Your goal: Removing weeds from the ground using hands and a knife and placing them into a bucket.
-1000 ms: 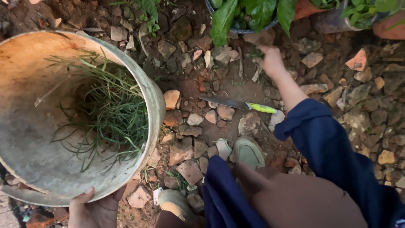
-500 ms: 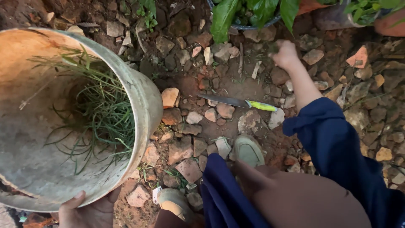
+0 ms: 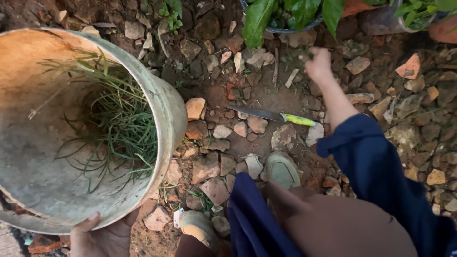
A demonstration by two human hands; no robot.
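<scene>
My left hand (image 3: 97,236) grips the near rim of a large worn bucket (image 3: 167,112), tilted toward me, with a loose heap of cut green grass (image 3: 116,121) inside. My right hand (image 3: 318,64) reaches out over the stony soil near a dark plant pot, its fingers closed around a small tuft of something green. On the ground between the bucket and my right arm lies a knife (image 3: 271,115) with a grey blade and a yellow-green handle, touched by neither hand. My blue sleeve (image 3: 376,171) covers the right forearm.
Broken stones and brick bits (image 3: 204,166) cover the reddish soil. A dark pot with broad green leaves (image 3: 281,14) stands at the top, more pots at the top right (image 3: 404,14). My two shoes (image 3: 281,169) rest on the stones below the knife.
My right hand has lifted off the ground near the pot and closed on a small green tuft. The bucket shifted slightly in my left hand. The knife has not moved.
</scene>
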